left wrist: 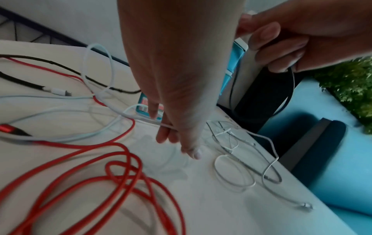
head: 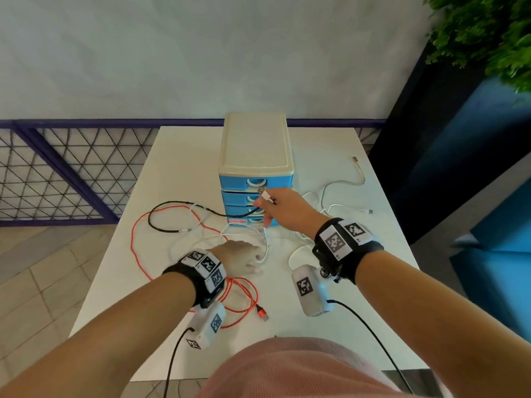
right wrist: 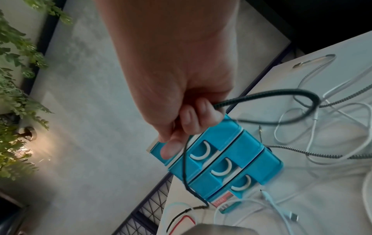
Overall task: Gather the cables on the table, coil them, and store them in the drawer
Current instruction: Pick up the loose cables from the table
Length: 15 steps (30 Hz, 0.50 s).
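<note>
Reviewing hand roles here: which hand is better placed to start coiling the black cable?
Right. The right hand already grips the black cable near its plug, raised before the drawer unit; the left hand is pinching a white cable.

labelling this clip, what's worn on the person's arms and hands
Bare forearms, no sleeves or gloves. Each wrist has a black strap carrying white tags printed with black square codes, and a white camera box hanging below, also tagged, trailing a thin black cable. The left strap matches.

Black cable (head: 184, 205), red cable (head: 238, 294), white cables (head: 247, 234) sprawled uncoiled before shut blue drawer unit (head: 255, 179).
</note>
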### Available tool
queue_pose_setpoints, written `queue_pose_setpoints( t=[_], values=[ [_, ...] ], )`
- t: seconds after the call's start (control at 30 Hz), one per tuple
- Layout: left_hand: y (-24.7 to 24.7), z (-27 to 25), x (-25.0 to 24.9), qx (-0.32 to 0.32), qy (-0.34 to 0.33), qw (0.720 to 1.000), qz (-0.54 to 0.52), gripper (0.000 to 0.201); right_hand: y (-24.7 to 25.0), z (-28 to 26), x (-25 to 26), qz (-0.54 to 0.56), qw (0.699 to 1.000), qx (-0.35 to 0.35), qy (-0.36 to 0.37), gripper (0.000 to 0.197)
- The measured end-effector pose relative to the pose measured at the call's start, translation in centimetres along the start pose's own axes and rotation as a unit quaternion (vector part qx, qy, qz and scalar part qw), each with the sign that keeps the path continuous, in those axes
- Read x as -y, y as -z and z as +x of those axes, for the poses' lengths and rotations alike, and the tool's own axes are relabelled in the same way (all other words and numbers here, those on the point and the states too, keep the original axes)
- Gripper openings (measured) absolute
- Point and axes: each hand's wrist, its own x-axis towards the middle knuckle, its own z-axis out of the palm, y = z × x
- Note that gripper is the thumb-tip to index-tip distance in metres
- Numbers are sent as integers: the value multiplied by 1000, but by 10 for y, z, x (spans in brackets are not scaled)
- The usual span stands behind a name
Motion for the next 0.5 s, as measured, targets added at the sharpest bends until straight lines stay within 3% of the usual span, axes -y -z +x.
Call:
queue_pose_setpoints(
  t=[0.1,0.17,0.27,0.37,0.43,0.5],
  values=[
    [10,2,1,-63,-35,995,-70,18,3,-3,-5,64,998,-26,-6,22],
    [27,-3,-1,-123,-10,981,-150,25,11,-6,-7,96,993,-31,-61,28],
    [54,-16,-6,-192,37,918,-345,29,19,-15,-8,162,969,79,-169,35],
    [76,-31,-17,-182,-15,874,-451,28,13,-17,-6,345,908,171,-165,45],
    [82,-41,-21,-147,-42,885,-440,25,8,-14,0,443,871,160,-138,47],
    [83,-51,-19,-112,-70,903,-409,22,8,-9,9,519,840,93,-124,42]
  ],
)
